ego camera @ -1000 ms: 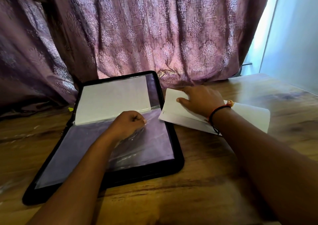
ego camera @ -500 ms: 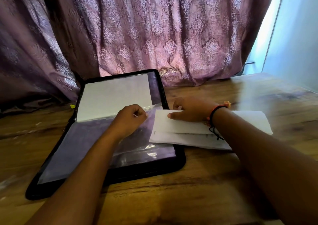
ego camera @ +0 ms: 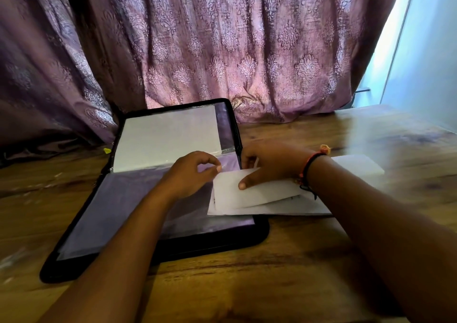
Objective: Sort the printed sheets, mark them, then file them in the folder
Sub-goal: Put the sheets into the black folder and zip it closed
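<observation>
Reaching in over the near edge of the wooden table (ego camera: 247, 285) with both bare forearms. Pinches the rim of a clear sleeve (ego camera: 118, 206) between thumb and forefinger of the left hand (ego camera: 193, 174), other fingers curled in. Grips the top sheet (ego camera: 262, 194) with the right hand (ego camera: 272, 167) — thumb pressed flat on its upper face, fingers curled over its far edge. Holds that sheet atop more white sheets (ego camera: 272, 210), left ends overlapping the right side of the black folder (ego camera: 153, 261), just beside the left hand. Wears a black and orange wristband (ego camera: 306, 171) on the right wrist. Farther in, shows the folder open and flat, near half covered by the purple-tinted sleeve — far half holding a filed sheet (ego camera: 168, 139) under plastic. Shows a small yellow scrap (ego camera: 106, 150) beside the folder's far left corner. Ends at a patterned mauve curtain (ego camera: 222, 50) behind the table, with a pale wall (ego camera: 432, 63) at the far right.
</observation>
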